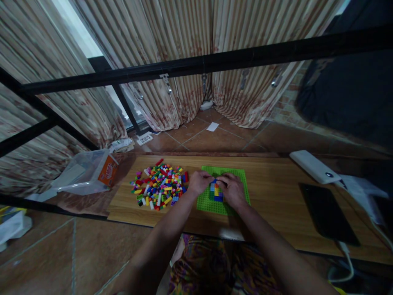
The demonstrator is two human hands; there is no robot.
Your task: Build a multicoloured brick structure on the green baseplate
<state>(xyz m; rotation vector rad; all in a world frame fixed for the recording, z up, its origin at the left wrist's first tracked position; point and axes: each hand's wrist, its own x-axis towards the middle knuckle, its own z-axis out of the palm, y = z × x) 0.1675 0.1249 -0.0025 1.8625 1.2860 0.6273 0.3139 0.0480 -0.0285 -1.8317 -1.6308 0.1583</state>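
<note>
Left hand point(200, 182), right hand point(233, 190): fingers curled in at blue brick point(214, 180); hold unclear. Green baseplate point(204, 205) lies beneath.

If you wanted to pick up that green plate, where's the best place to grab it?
Probably pinch the far part of its right edge, from the right: the plate lies flat and that stretch is uncovered, while the left hand crosses the left edge and bricks sit mid-plate.
</note>
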